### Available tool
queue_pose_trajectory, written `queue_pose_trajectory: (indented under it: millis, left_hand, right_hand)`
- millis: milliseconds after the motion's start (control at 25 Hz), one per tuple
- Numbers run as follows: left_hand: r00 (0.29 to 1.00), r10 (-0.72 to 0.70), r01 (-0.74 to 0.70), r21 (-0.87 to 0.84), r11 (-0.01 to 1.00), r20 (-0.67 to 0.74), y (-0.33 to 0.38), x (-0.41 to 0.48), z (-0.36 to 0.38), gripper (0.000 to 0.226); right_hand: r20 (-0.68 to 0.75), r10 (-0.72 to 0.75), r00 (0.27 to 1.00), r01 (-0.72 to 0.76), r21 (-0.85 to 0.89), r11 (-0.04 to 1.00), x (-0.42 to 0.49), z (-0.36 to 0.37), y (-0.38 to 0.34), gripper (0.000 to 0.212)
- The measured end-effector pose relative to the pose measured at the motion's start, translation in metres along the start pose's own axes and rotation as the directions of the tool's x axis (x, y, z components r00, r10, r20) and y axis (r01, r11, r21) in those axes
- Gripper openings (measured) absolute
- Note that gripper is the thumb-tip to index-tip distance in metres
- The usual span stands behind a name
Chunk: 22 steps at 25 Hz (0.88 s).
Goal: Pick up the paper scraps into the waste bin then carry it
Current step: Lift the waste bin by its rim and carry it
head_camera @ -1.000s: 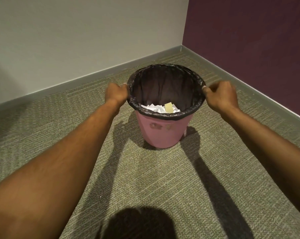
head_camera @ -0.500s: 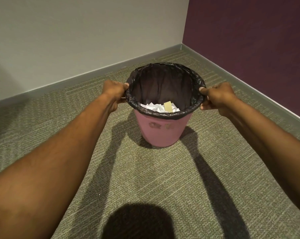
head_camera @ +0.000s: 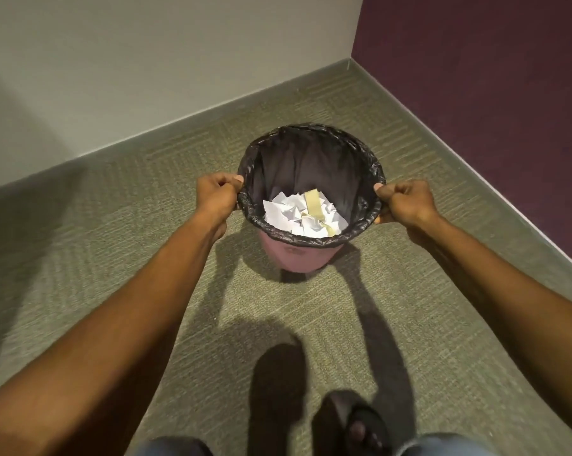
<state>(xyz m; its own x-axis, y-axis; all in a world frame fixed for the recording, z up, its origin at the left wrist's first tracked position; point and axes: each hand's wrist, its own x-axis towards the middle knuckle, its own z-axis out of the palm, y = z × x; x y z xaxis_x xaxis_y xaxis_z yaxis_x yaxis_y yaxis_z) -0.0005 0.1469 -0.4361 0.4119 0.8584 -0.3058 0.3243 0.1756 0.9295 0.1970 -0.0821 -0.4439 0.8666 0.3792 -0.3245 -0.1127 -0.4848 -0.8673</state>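
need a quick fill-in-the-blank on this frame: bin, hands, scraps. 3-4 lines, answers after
1. The left hand and the right hand both grip the waste bin at its ____.
2. The paper scraps lie ____ the bin.
3. The bin's liner bag is ____ in colour.
4. The bin's outer wall is ____ in colour.

Answers: rim; inside; black; pink
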Motion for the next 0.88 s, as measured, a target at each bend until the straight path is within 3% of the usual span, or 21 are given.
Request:
queue_pose_trajectory:
  millis: [480, 880]
  left_hand:
    - [0.996, -0.078, 0.078, -0.029, 0.997, -0.03, 0.227, -0.141, -0.095, 0.021]
    - [0.985, -0.152, 0.151, 0.023, 0.988, 0.08, 0.397, -0.235, -0.151, 0.012]
  right_hand:
    - [0.196, 0.01, 0.981, -0.023, 0.065, 0.998, -0.158, -0.12, -0.203, 0.03]
    - [0.178, 0.019, 0.984, -0.041, 0.119, 0.992, -0.268, -0.203, -0.343, 0.028]
